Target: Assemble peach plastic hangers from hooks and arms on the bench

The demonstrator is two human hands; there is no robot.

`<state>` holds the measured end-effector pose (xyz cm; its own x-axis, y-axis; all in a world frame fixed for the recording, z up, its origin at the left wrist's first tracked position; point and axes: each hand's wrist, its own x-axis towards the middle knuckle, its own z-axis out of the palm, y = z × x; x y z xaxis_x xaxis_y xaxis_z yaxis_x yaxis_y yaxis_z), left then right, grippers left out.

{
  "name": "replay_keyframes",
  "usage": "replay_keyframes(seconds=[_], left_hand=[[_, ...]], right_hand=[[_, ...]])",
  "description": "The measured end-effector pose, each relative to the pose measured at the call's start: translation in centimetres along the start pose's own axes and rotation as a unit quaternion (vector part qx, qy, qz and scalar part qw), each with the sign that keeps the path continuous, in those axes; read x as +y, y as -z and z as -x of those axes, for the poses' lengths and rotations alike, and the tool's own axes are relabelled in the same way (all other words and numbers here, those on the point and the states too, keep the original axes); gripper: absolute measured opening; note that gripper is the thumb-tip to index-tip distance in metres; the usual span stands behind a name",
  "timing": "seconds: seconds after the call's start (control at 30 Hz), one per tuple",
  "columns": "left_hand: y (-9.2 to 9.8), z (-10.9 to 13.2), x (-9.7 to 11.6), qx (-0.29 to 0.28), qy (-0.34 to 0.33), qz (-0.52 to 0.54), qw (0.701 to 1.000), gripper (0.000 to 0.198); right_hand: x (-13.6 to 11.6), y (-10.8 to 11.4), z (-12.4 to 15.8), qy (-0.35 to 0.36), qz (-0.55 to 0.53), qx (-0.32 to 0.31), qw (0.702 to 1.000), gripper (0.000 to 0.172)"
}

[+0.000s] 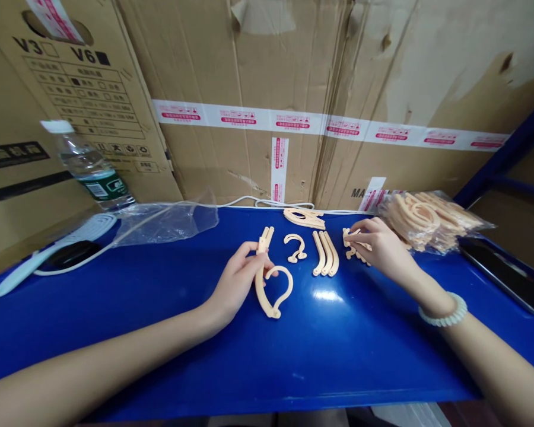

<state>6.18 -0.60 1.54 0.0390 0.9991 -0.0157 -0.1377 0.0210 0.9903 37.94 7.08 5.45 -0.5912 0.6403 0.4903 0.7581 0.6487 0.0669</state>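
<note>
Well, the left hand [238, 274] is clamped on the curved piece [261, 292], its hook [289, 284] just right of that grip; hold it steady. Small pieces [350, 254] lie under the right hand [380, 246], pinched or not I cannot tell; best separate one cleanly.

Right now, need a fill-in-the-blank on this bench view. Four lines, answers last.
1. The beige hooked piece is held by the person's ____.
2. Left of the right hand, ____ curved strips lie side by side.
3. The bottle has a ____ cap.
4. The beaded bracelet circles the ____ wrist.

Missing words: left hand; three; white; right.
</note>
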Motion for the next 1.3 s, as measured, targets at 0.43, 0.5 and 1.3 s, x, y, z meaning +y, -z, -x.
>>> replay_keyframes(seconds=[0.43,0.5,1.3], left_hand=[[-0.3,0.1,0.0,0.026,-0.015,0.065,0.997,0.035],[-0.4,0.2,0.0,0.01,-0.018,0.066,0.998,0.037],[-0.4,1.7,-1.4,-0.099,-0.523,-0.542,0.65,0.015]], right_hand=[[-6.8,0.2,-0.2,0.149,-0.147,-0.004,0.978,0.039],[-9.0,0.1,0.1,0.203,-0.144,-0.025,0.968,0.039],[-11.4,-1.0,1.3,0.223,-0.085,0.037,0.97,0.018]])
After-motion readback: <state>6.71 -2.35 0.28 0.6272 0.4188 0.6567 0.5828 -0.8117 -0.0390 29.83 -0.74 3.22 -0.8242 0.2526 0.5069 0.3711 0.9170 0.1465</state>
